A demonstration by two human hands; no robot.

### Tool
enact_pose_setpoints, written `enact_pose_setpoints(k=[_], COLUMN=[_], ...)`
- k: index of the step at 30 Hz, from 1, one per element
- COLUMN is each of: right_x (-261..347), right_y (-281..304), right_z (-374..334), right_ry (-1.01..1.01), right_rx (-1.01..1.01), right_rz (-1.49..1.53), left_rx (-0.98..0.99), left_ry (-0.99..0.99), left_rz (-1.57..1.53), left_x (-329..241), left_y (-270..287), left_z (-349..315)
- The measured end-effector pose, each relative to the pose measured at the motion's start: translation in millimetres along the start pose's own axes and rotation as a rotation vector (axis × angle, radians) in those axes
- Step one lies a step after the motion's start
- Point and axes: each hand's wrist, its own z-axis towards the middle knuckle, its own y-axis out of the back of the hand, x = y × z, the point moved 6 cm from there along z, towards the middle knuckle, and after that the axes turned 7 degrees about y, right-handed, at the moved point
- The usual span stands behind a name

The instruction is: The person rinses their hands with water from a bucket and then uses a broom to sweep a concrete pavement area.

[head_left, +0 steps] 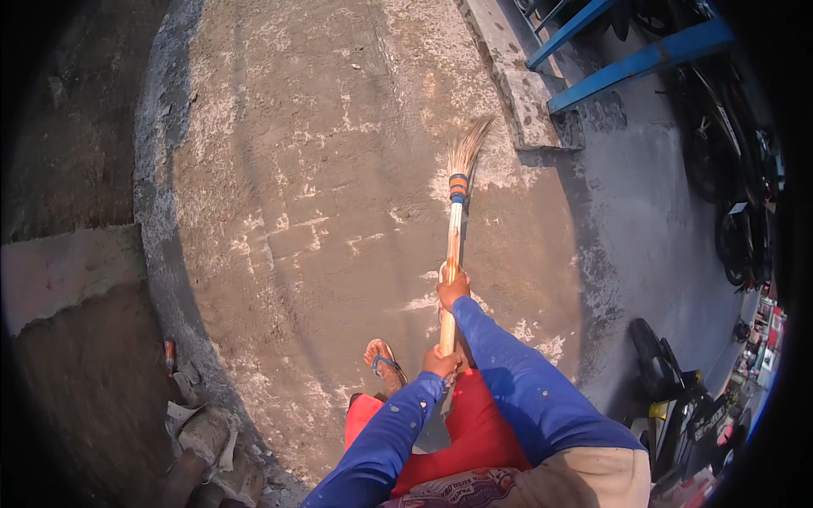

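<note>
A long-handled stick broom (453, 241) reaches away from me, its thin bristles fanned out against the rough concrete ground (339, 186). Orange and blue binding wraps the place where the bristles meet the pale wooden handle. My right hand (454, 289) is closed around the middle of that handle. Lower down, near its end, my left hand (444, 364) grips it too. Beside and beyond the bristles, dusty pale patches lie on the grey-brown surface. My sandalled foot (385, 364) stands left of the handle.
A raised concrete ledge (533, 110) with blue metal posts (639, 72) stands at the far right. Parked motorcycles (669, 381) line the right side. At the lower left, rubble and broken pieces (207, 436) lie along the slab's edge, next to a lower dark strip.
</note>
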Motion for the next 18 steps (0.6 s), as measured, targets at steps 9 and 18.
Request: enact_pose_setpoints(k=[9, 18], right_x=[43, 142], right_y=[71, 31], right_z=[-66, -126], right_ry=[0.428, -0.062], right_rx=[-0.106, 0.553], right_rz=[-0.077, 0.538], left_rx=[-0.264, -0.532], left_ry=[-0.020, 0.067], left_rz=[0.227, 0.076], left_x=[-7, -65], left_y=[-60, -42], left_z=[-55, -155])
